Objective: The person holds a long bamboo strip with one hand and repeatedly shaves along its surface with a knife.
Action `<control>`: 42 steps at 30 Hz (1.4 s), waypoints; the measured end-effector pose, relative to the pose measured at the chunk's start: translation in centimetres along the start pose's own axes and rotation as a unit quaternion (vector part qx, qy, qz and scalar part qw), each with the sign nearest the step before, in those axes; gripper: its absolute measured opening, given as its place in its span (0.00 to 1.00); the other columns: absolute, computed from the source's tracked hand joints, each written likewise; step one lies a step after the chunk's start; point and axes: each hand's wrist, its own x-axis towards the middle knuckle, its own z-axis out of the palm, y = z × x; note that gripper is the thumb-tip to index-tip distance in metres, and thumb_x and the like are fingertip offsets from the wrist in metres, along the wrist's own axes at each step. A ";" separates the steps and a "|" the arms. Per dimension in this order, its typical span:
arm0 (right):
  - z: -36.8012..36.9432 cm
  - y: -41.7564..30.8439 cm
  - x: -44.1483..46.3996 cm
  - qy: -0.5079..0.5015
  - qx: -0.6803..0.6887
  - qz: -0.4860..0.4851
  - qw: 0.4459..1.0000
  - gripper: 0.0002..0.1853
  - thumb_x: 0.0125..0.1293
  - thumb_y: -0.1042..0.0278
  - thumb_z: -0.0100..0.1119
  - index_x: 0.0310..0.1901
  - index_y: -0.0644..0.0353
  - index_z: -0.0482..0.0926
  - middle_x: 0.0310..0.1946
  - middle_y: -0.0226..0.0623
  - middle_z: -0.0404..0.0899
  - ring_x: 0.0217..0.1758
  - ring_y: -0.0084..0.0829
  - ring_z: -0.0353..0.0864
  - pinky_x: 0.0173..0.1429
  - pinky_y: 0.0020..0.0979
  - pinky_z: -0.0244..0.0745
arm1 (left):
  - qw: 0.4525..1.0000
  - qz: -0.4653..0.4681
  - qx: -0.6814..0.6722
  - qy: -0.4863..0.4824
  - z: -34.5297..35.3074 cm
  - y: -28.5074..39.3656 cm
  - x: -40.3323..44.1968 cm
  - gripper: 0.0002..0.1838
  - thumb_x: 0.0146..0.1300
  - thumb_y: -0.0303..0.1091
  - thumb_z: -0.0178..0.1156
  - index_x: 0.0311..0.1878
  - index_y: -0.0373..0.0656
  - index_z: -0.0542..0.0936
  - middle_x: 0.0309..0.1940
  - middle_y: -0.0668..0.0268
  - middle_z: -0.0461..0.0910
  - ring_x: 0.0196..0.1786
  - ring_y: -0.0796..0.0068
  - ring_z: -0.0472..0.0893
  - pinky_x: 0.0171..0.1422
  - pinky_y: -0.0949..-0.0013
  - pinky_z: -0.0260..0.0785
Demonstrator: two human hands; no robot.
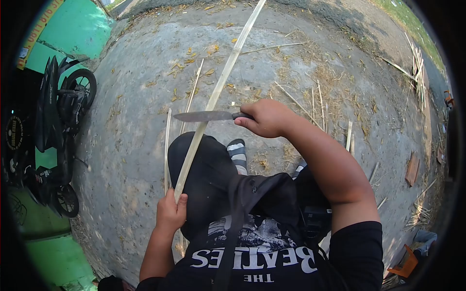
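Note:
A long pale strip, apparently split bamboo [224, 77], slants from beside my left thigh up past the far edge of the view. My left hand [171, 212] is closed around its near end. In my right hand [268, 118] is a knife [203, 116], gripped by its dark handle. The blade points left and lies across the strip just beyond my knee; whether it cuts into the wood cannot be told. Another thin strip [167, 150] lies on the ground left of my leg.
Loose strips [320, 104] and dry leaves are scattered over the concrete ground [126, 160]. A bundle of strips [418, 68] lies at the far right, with a reddish-brown block [412, 169] nearer. On the left stands a black motorcycle [58, 106] by a green wall [80, 29].

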 end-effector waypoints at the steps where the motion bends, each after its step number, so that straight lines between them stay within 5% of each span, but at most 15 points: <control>1: -0.4 1.0 0.3 0.004 0.007 0.028 1.000 0.28 0.77 0.36 0.49 0.48 0.57 0.83 0.36 0.51 0.85 0.47 0.57 0.85 0.52 0.55 0.78 | 1.000 -0.010 0.001 -0.009 -0.1 0.2 0.0 0.28 0.78 0.56 0.54 0.36 0.36 0.72 0.23 0.42 0.78 0.32 0.30 0.80 0.33 0.43 0.70; 7: 1.3 -1.5 -0.3 0.027 -0.011 -0.044 0.999 0.27 0.77 0.37 0.51 0.44 0.59 0.81 0.32 0.52 0.83 0.41 0.59 0.84 0.46 0.56 0.76 | 0.999 -0.028 0.026 -0.015 -0.5 0.7 0.2 0.27 0.78 0.56 0.54 0.38 0.36 0.73 0.23 0.41 0.78 0.32 0.30 0.81 0.34 0.42 0.71; 12: 0.4 0.9 0.6 0.008 0.040 0.033 0.999 0.29 0.78 0.36 0.49 0.48 0.58 0.83 0.36 0.51 0.85 0.47 0.57 0.85 0.52 0.54 0.78 | 0.999 -0.027 -0.018 -0.042 -0.7 0.5 0.6 0.28 0.78 0.57 0.54 0.40 0.36 0.75 0.25 0.42 0.80 0.34 0.30 0.82 0.36 0.43 0.72; 39: 1.8 -0.3 0.7 0.022 0.019 -0.023 0.999 0.30 0.79 0.36 0.48 0.46 0.62 0.81 0.36 0.55 0.85 0.47 0.59 0.85 0.52 0.54 0.78 | 0.999 -0.021 -0.013 -0.042 -0.7 -0.3 1.0 0.28 0.77 0.56 0.56 0.41 0.34 0.74 0.27 0.39 0.81 0.37 0.28 0.81 0.38 0.41 0.72; 42: 0.8 3.3 2.0 0.054 0.059 0.043 0.996 0.30 0.79 0.38 0.49 0.44 0.63 0.81 0.36 0.54 0.85 0.47 0.58 0.85 0.53 0.53 0.78 | 0.997 -0.054 -0.022 -0.055 -0.8 0.4 0.9 0.28 0.77 0.56 0.56 0.42 0.34 0.74 0.28 0.39 0.81 0.37 0.28 0.81 0.38 0.41 0.72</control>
